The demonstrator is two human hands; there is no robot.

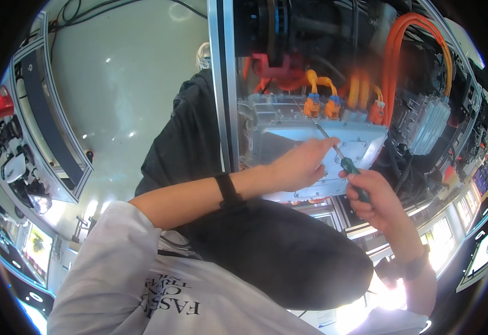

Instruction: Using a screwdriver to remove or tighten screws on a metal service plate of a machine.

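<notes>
My right hand (375,198) is wrapped round the dark green handle of a screwdriver (349,166). Its thin metal shaft points up and left, with the tip at the upper edge of a silver metal housing (288,134). The fingers of my left hand (305,162) are curled, and the fingertips close on the shaft partway along. Whether the tip sits in a screw is too small to tell. Just beyond the tip, orange cable connectors (311,106) with blue parts plug into the top of the housing.
Thick orange cables (392,56) loop up at the right, beside a second finned metal unit (431,125). An aluminium frame post (221,84) stands left of the housing. Far left is a framed bench (48,123) on the grey floor. My bent leg (277,251) lies below my hands.
</notes>
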